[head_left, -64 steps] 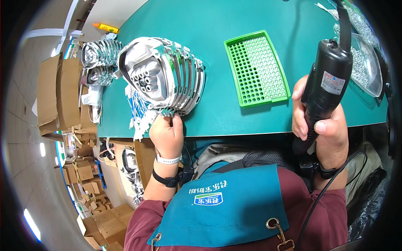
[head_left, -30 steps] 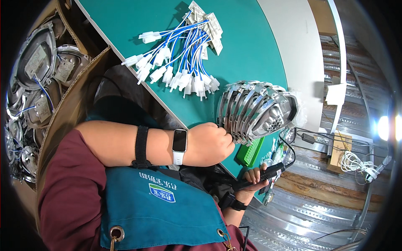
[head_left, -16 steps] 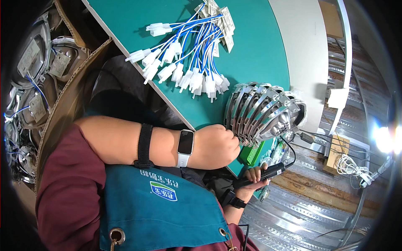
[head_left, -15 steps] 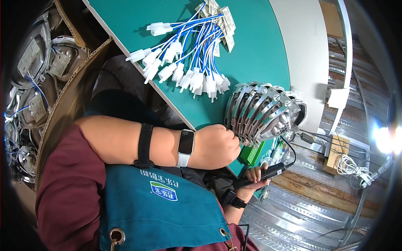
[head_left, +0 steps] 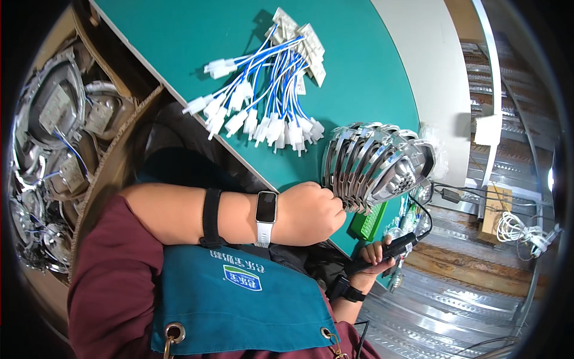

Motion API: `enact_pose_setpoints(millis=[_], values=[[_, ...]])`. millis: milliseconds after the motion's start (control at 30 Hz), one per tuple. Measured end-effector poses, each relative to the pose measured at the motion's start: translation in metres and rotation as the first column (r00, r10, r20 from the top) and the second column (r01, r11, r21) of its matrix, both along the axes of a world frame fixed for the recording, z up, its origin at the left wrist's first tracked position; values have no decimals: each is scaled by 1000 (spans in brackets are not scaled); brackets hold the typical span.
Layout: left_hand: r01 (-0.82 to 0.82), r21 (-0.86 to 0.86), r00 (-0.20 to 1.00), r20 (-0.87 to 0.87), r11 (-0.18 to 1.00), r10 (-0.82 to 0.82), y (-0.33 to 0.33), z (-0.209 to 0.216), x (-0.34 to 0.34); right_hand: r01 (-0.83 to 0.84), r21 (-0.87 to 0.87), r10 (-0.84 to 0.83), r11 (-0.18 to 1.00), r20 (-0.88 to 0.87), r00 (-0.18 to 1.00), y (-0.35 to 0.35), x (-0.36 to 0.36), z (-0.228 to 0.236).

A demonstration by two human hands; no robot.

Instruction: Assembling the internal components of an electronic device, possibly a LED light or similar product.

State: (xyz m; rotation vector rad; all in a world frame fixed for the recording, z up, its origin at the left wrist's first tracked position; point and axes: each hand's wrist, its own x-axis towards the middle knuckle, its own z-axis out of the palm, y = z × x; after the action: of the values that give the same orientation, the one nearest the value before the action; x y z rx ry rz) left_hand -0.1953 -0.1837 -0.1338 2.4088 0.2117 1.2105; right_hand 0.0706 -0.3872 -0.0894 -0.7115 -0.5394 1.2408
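My left hand (head_left: pixel 314 214), with a white-banded watch (head_left: pixel 266 214) on its wrist, is closed at the table's near edge. Its curled fingertips are turned away, so what they hold is hidden. Just beyond the knuckles leans a row of nested shiny metal lamp housings (head_left: pixel 373 164). My right hand (head_left: pixel 378 256) is wrapped round a black corded electric screwdriver (head_left: pixel 399 245), whose tip end is hard to make out. A green plastic block-shaped container (head_left: pixel 369 222) lies between the housings and the right hand.
White connectors (head_left: pixel 278 130) on blue and white wires, with pale flat plates (head_left: pixel 314 51), lie on the green table (head_left: pixel 371 66). A cardboard box (head_left: pixel 113 152) of metal lamp housings (head_left: pixel 57 113) stands at left. Bundled white cable (head_left: pixel 517 230) is at right, beyond the tool's cord.
The view has shifted slightly, so most things sit a little differently in it. Both hands keep the same pose, the right still round the screwdriver.
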Motion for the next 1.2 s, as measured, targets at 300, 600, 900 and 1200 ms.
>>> enact_pose_setpoints(millis=[300, 600, 900, 1200], values=[[263, -130, 950, -136, 956, -280, 9, 69, -30, 58, -74, -45, 996, 162, 986, -11, 8, 4], [-345, 54, 857, -389, 937, 338, 167, 208, -30, 261, 136, -272, 956, 72, 960, 8, 0, 59], [-172, 262, 502, -806, 950, 313, 256, 83, -20, 581, 418, -687, 699, 166, 708, 35, -2, 94], [-130, 264, 464, -836, 956, 294, 225, 99, -10, 644, 454, -785, 616, 283, 551, 93, 11, 74]])
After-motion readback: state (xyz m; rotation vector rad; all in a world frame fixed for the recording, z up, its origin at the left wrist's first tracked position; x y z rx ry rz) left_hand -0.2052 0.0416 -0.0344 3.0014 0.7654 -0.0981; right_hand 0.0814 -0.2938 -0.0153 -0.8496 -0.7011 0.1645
